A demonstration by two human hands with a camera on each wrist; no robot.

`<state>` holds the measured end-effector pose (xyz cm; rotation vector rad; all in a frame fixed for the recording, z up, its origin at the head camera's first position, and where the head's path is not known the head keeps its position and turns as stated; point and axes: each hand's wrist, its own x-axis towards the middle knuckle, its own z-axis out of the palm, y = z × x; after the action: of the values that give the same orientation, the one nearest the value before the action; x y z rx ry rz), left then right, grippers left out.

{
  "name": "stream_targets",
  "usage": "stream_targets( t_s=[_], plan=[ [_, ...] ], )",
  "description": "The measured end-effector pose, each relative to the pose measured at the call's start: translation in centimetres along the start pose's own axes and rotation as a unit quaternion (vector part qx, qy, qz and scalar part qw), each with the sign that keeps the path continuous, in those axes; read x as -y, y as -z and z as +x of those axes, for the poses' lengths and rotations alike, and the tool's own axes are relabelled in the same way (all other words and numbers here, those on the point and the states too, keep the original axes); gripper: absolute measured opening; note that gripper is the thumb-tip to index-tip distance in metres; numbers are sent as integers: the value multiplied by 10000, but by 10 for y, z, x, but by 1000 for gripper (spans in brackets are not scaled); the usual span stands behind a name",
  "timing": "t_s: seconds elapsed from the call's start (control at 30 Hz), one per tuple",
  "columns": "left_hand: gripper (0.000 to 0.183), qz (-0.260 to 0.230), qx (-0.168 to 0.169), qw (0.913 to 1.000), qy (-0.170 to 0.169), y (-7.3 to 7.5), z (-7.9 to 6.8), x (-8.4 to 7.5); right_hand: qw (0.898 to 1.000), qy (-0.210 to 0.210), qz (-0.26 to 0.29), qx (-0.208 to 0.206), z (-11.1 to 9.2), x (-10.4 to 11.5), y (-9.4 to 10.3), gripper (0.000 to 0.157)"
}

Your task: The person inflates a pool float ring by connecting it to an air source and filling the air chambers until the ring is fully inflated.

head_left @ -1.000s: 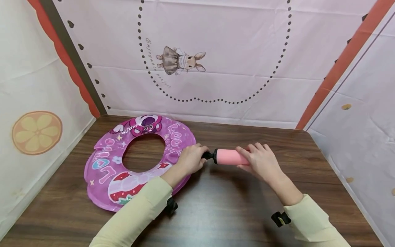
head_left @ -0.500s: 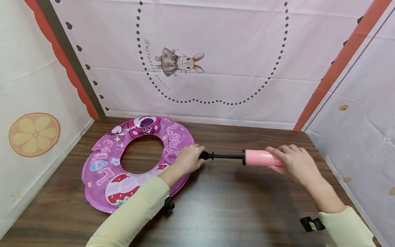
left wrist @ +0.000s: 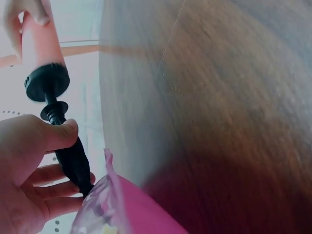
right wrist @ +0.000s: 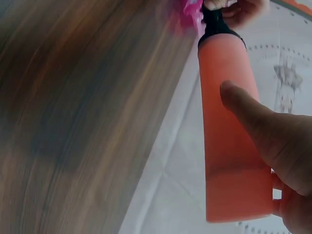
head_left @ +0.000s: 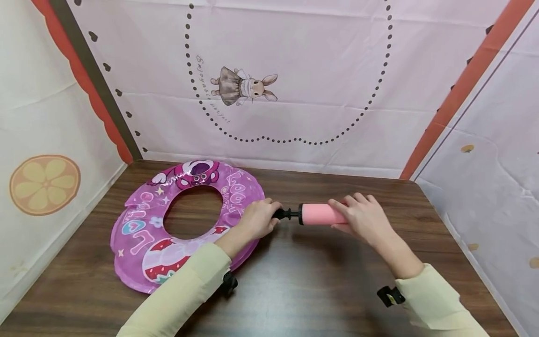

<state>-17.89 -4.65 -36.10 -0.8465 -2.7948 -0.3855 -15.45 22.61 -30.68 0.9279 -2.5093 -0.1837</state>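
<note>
A pink hand pump (head_left: 322, 214) with a black end lies level between my two hands, above the table. My right hand (head_left: 364, 220) grips its pink barrel, the thumb laid along it in the right wrist view. At the other end my left hand (head_left: 258, 217) holds the black handle (left wrist: 73, 158), whose tip meets the edge of a purple swim ring (head_left: 139, 215). A short length of black rod (head_left: 294, 214) shows between handle and barrel. The ring is flattish, with creased edges, and lies on the left of the table. My left hand hides where tip and ring join.
The brown wooden table (head_left: 294, 290) carries the ring and has a patterned pink cloth wall (head_left: 320, 70) behind it. Pale cloth walls (head_left: 497, 196) also stand at left and right. Black wrist straps (head_left: 390, 296) hang below both sleeves.
My right hand drew the barrel rightward, baring a long stretch of rod, then pushed it back left until little rod shows. My left hand stayed at the ring's edge.
</note>
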Motion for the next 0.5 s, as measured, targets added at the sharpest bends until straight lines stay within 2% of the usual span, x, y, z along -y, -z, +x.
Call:
stream_targets(
  t_s=[0.23, 0.4, 0.5],
  plan=[
    [31, -199, -51, 9998, 22, 0, -2, 2, 9998, 73, -102, -184, 10, 16, -10, 58],
    [31, -234, -6, 9996, 139, 0, 0, 3, 9990, -7, 66, -433, 0, 8, -9, 60],
    [31, -243, 78, 9994, 216, 1, -1, 4, 9990, -55, 181, -405, -11, -2, -6, 62]
  ],
)
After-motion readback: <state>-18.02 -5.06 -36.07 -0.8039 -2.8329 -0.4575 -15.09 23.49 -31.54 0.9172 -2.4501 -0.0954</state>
